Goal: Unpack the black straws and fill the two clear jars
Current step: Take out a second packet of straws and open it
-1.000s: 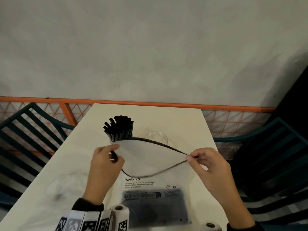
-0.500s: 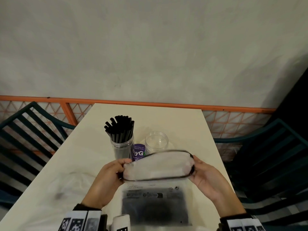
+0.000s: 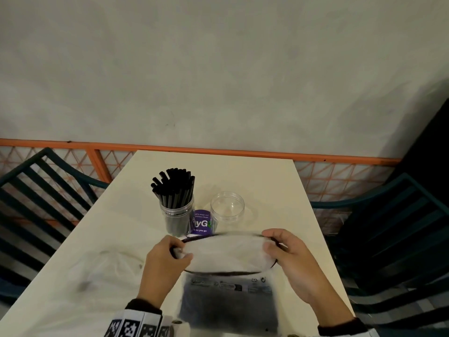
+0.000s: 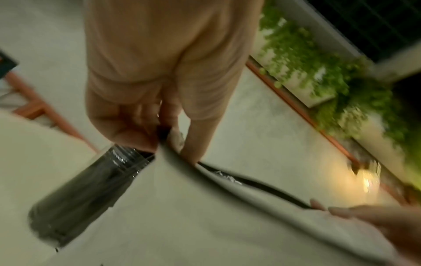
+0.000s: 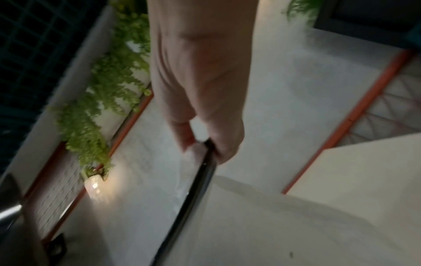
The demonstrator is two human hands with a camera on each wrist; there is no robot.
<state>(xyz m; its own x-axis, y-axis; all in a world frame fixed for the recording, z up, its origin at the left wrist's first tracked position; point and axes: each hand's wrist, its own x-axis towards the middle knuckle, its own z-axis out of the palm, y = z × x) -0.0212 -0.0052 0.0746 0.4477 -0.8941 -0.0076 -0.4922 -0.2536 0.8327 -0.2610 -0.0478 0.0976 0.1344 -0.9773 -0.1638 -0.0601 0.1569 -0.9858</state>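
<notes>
Item: clear plastic bag (image 3: 228, 254) with a black zip-type rim, held over the near edge of the cream table (image 3: 267, 181); its lower part looks dark, contents blurred, presumably black straws not yet unpacked.

Left hand (image 3: 165, 261): fingers and thumb pinch the bag's rim at its 9 o'clock end.
Right hand (image 3: 289, 254): thumb and curled fingers pinch the rim at its 3 o'clock end. The mouth is held spread between them.

Left jar (image 3: 177, 218), at 11 o'clock from the bag: packed with black straws (image 3: 173, 188), standing upright.
Right jar (image 3: 227, 207), at 12 o'clock: clear, nothing in it.
Purple label card (image 3: 201, 222): between the two jars.

Step, as judged: the bag is being opened; one jar filled, one to go. Next move calls for one hand to release the rim and reach inside for a bundle while the other keeps the mouth open.

View notes: only the head view shows the right jar. The left wrist view shows the filled jar just beyond the left fingers (image 4: 127, 133). The right wrist view shows the black rim (image 5: 193, 196) edge-on in the pinch, plus hanging greenery (image 5: 95, 100) absent from the head view.
</notes>
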